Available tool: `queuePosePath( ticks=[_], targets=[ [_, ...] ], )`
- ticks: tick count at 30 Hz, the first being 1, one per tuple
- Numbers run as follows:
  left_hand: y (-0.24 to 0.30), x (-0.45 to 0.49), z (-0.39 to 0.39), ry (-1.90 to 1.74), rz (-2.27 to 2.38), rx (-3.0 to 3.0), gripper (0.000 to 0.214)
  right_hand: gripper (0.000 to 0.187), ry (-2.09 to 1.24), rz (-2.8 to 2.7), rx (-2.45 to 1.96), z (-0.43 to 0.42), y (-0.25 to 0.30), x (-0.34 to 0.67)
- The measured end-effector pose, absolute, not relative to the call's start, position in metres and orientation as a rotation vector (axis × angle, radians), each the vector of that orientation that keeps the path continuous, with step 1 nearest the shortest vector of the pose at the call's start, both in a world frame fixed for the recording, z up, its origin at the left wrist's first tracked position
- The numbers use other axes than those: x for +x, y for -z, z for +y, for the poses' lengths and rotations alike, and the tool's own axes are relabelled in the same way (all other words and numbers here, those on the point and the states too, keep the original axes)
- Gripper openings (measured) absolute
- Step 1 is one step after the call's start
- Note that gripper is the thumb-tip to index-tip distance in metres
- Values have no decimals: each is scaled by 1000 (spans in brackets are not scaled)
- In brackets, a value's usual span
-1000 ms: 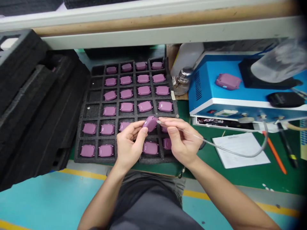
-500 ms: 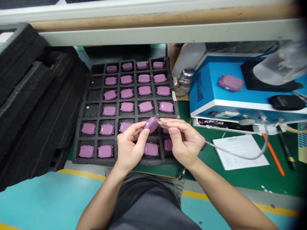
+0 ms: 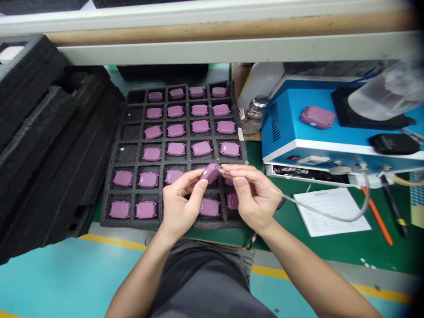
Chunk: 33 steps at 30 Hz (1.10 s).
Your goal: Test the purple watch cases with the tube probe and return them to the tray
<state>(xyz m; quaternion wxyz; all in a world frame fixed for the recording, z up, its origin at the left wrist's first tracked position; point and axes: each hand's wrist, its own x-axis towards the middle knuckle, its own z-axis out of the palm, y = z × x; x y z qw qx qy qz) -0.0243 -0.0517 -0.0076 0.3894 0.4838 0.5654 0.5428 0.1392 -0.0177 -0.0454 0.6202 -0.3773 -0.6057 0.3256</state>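
**Purple housing pinched at a nozzle tip**

Purple and matte, the housing point(image 3: 209, 172) is a small rounded-rectangular shell. It is held tilted between the thumb and fingertips of the left hand point(image 3: 180, 205), just above the foam tray point(image 3: 114, 176). The right hand point(image 3: 253, 194) pinches a thin nozzle point(image 3: 222, 170), whose tip touches the housing's right end. One clear hose point(image 3: 318, 212) trails from that hand off to the right, towards the blue machine point(image 3: 288, 128).

Counted, the same purple shells number one in the left hand and one more point(image 3: 317, 116) on top of the machine, beyond and right of the right hand. Twenty-four show in the tray:
- sixteen beyond both hands, in four rows of four
- five to the left of the left hand — three, then two in the row nearer the person
- one between the hands
- two partly hidden by the right hand

One sheet of paper point(image 3: 331, 210) lies right of the right hand.
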Motion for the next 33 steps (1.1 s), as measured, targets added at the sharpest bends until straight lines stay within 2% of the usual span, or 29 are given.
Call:
queuePosePath(
  ticks=[33],
  targets=[
    [8, -29, -47, -1404, 1475, 1382, 23, 16, -696, -1427, -786, -9, 35, 137]
  ],
)
